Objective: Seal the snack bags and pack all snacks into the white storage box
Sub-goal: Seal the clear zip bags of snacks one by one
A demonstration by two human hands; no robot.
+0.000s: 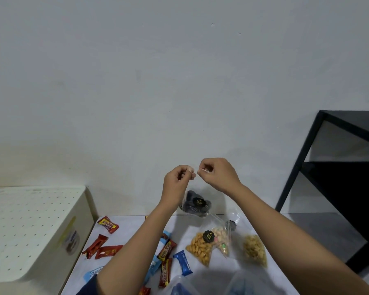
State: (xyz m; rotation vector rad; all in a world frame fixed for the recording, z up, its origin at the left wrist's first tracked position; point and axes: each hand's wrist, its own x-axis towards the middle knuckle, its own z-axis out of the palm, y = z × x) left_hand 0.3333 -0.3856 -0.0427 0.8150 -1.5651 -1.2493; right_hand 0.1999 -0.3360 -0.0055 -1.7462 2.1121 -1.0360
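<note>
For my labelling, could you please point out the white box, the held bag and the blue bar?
white box (30,226): head view, on its perforated top.
held bag (192,206): head view, on the dark snacks inside.
blue bar (183,262): head view, on the wrapper's middle.

The white box (30,231) runs off the left. The bottom edge cuts the blue bags (180,289). The black label (198,202) is too small to read.
</note>
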